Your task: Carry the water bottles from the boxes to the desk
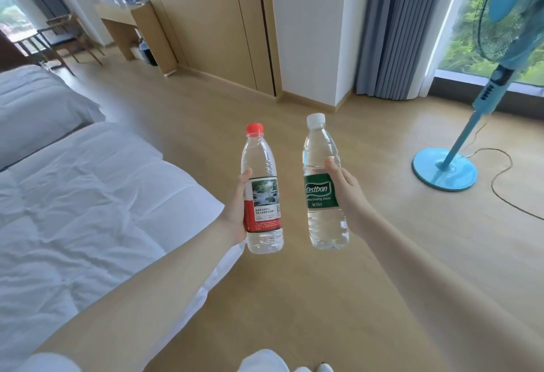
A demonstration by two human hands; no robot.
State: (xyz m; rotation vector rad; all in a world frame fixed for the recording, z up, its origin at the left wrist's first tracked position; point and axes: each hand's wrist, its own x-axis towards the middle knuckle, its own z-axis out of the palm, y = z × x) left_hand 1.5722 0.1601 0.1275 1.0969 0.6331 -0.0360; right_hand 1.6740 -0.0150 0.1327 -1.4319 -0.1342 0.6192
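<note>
**2 bottles held out in front, desk far across the room**

A white bed [73,195] fills the left of the view and a wooden floor [294,283] runs ahead to a light wooden desk [117,18] at the far left corner, where what look like more bottles stand, too blurred to count. A blue standing fan [471,124] and its trailing cord [506,195] sit to the right, well apart from the walking line. No boxes are in view. The left hand [235,206] is wrapped around the label of a red-capped bottle [262,192]; the right hand [346,192] is closed on a white-capped bottle [322,183] with a green label. Both bottles are upright, capped and near each other without touching. To carry well, it seems wise to grip at the label band, keep the 2 apart, pass between bed corner and wall, and steer clear of the cord.
</note>
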